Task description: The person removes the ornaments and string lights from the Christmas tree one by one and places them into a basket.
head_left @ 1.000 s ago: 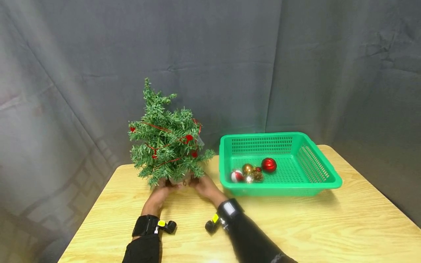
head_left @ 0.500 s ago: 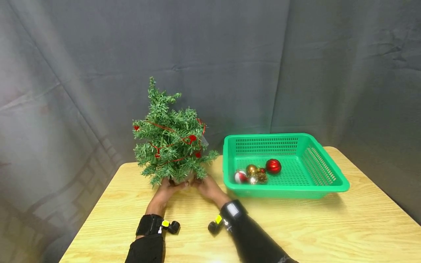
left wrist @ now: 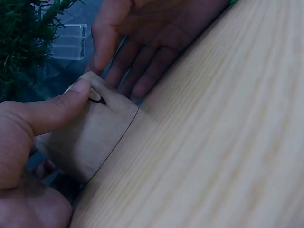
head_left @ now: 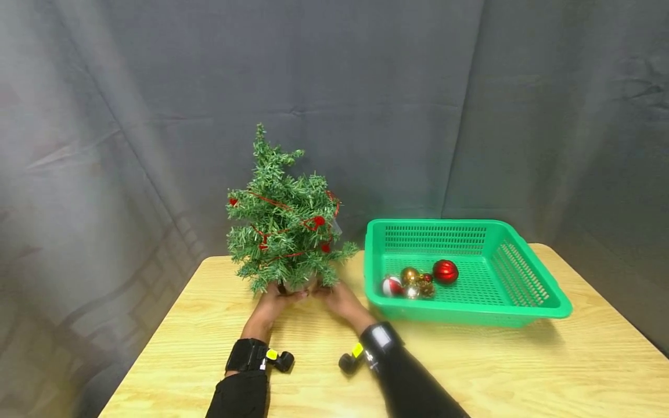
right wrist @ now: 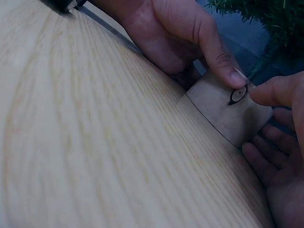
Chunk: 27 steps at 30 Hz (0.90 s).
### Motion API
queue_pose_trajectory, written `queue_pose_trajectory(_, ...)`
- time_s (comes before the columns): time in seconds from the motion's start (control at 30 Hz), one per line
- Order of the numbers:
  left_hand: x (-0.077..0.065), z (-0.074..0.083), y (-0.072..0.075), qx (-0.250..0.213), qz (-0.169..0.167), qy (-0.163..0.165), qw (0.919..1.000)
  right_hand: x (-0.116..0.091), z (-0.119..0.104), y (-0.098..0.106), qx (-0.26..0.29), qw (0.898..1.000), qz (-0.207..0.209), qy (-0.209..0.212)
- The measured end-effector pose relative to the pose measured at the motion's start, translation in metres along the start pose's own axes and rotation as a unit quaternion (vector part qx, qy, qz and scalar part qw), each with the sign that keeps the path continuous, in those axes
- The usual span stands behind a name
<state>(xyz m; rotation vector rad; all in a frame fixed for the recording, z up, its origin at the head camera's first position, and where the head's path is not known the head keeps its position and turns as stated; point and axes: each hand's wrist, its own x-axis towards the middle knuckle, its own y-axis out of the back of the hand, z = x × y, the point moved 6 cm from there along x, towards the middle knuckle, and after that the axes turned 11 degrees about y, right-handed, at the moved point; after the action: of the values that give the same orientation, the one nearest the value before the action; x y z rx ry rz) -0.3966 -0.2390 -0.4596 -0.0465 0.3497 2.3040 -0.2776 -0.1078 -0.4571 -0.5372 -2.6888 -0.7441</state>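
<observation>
A small green artificial Christmas tree (head_left: 290,220) with red string and red ornaments stands at the left of the table. Its wooden base (left wrist: 92,135) rests on the tabletop and has a dark ring mark on the front. My left hand (head_left: 274,303) grips this base, thumb flat on the front face; its other fingers are mostly hidden at the side. At the base's right side is my right hand (head_left: 340,299), its thumb (right wrist: 273,91) at the upper corner. Its remaining fingers lie loosely extended along that side, palm partly showing.
A green perforated basket (head_left: 473,313) sits right of the tree. Inside lie a red ball (head_left: 445,271), a gold ball (head_left: 409,276), a red-and-white ball (head_left: 392,285), a silver ball (head_left: 412,291) and a pine cone (head_left: 426,289). A grey curtain (head_left: 376,104) hangs behind the table.
The head view has shifted, so tree, hands and basket appear further right. Both hands stay at the tree's base. Nothing in the basket has been moved.
</observation>
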Motion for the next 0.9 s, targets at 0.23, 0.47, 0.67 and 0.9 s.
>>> queue_pose_trajectory(0.23,-0.003,0.008,-0.005,-0.030,0.018,-0.048,0.9983,0.003,0.009,0.007,0.003,0.999,-0.034,-0.009)
queue_pose_trajectory(0.47,-0.008,0.009,-0.012,-0.051,0.023,-0.048,0.9973,0.009,0.016,0.016,0.026,0.998,-0.043,-0.023)
queue_pose_trajectory(0.67,-0.010,0.010,-0.012,-0.056,0.041,-0.033,0.9970,0.010,0.017,0.015,0.064,0.996,-0.052,-0.035)
queue_pose_trajectory(0.9,-0.011,0.002,-0.012,-0.077,0.069,0.017,0.9945,0.011,0.015,0.012,0.138,0.988,-0.068,-0.027)
